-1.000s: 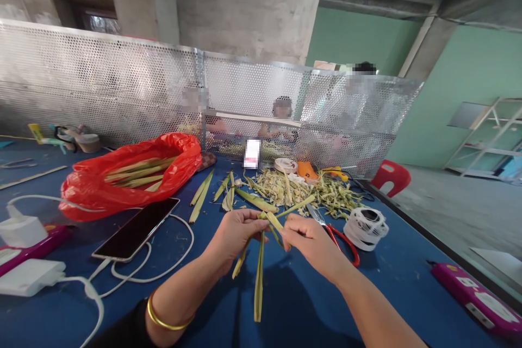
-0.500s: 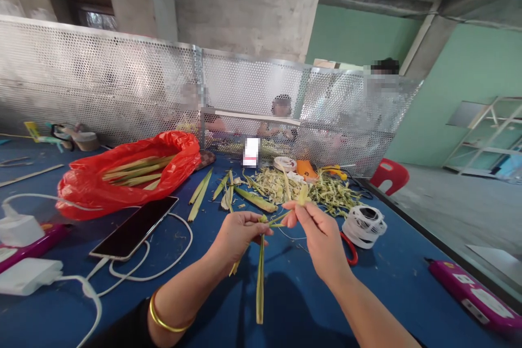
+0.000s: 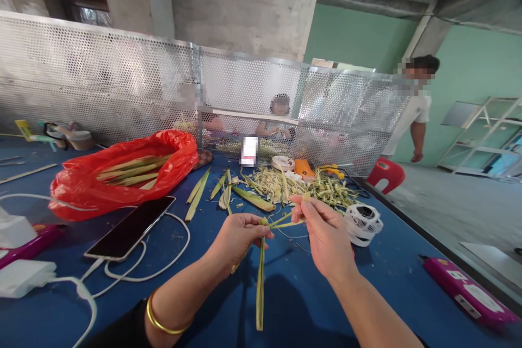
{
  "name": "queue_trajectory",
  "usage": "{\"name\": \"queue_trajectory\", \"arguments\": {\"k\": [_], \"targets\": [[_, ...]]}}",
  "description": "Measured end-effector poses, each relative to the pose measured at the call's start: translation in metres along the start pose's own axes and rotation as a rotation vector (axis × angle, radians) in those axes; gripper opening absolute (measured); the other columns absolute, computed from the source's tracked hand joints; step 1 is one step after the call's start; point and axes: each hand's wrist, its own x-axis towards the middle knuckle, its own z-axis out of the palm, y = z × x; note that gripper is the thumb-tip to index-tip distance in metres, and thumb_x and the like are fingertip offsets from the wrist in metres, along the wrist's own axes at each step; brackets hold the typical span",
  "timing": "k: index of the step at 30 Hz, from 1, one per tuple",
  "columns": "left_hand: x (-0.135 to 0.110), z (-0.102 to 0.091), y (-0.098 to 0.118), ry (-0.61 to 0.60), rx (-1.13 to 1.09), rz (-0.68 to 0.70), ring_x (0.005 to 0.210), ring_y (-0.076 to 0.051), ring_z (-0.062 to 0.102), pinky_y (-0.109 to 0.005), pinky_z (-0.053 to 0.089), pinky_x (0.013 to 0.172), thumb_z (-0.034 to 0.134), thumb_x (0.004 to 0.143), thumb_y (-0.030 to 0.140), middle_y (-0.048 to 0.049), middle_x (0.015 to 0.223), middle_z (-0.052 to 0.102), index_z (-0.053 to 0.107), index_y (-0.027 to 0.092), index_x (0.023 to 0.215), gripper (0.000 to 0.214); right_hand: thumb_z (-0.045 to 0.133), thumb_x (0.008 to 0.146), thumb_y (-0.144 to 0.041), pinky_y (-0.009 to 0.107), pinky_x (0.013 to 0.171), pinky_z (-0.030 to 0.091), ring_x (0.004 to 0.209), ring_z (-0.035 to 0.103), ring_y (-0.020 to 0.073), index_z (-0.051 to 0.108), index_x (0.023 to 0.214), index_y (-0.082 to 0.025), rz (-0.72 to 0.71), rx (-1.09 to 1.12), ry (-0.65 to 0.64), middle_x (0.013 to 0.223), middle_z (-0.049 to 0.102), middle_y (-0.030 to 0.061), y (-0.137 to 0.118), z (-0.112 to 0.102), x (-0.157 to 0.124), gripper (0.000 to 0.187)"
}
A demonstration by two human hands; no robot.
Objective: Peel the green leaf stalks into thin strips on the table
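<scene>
Leaf strips [image 3: 260, 288] meet in the left hand [image 3: 240, 232], pinched between thumb and fingers above the near middle of the counter [image 3: 391, 288]; to its right, the right hand [image 3: 328, 231] pinches a strip's end. Drawing out or folding strips seems in hand, calling next for a firm left pinch. Farther lie loose leaves [image 3: 253, 198] and scraps [image 3: 271, 186].

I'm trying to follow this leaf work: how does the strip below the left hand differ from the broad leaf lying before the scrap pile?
The hanging strip is pinched in the left hand, while the broad leaf lies unheld on the blue table. The hanging strip looks narrow; the broad leaf is wider. The hanging strip runs nearly straight down the picture, the broad leaf slantwise. Both are greenish.
</scene>
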Motion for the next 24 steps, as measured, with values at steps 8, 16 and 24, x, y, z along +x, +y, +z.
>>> {"name": "queue_trajectory", "arguments": {"k": [8, 16, 24], "targets": [[0.0004, 0.0016, 0.0001, -0.023, 0.011, 0.007, 0.049, -0.011, 0.060, -0.024, 0.048, 0.058, 0.070, 0.063, 0.021, -0.0056, 0.064, 0.071, 0.063, 0.012, 0.068, 0.012, 0.045, 0.092, -0.039, 0.031, 0.066, 0.040, 0.058, 0.039, 0.0132, 0.066, 0.090, -0.021, -0.013, -0.113, 0.002, 0.059, 0.042, -0.0023, 0.0031, -0.0002, -0.0016, 0.028], [-0.0022, 0.0047, 0.0003, -0.041, -0.024, -0.033, 0.049, -0.012, 0.060, -0.025, 0.049, 0.058, 0.074, 0.059, 0.024, -0.0063, 0.064, 0.071, 0.061, 0.013, 0.068, 0.020, 0.038, 0.095, -0.038, 0.027, 0.062, 0.039, 0.058, 0.044, 0.0136, 0.062, 0.100, -0.019, -0.171, -0.466, -0.026, 0.059, 0.040, -0.0028, 0.0011, 0.0012, -0.0048, 0.031], [-0.0042, 0.0042, 0.0045, -0.006, -0.008, -0.003, 0.050, -0.012, 0.060, -0.024, 0.048, 0.058, 0.072, 0.061, 0.026, -0.0057, 0.066, 0.071, 0.062, 0.013, 0.069, 0.018, 0.036, 0.095, -0.027, 0.028, 0.062, 0.044, 0.059, 0.052, 0.0142, 0.057, 0.116, -0.021, -0.326, -0.680, -0.082, 0.063, 0.053, -0.0006, 0.0047, -0.0005, -0.0063, 0.030]]}}
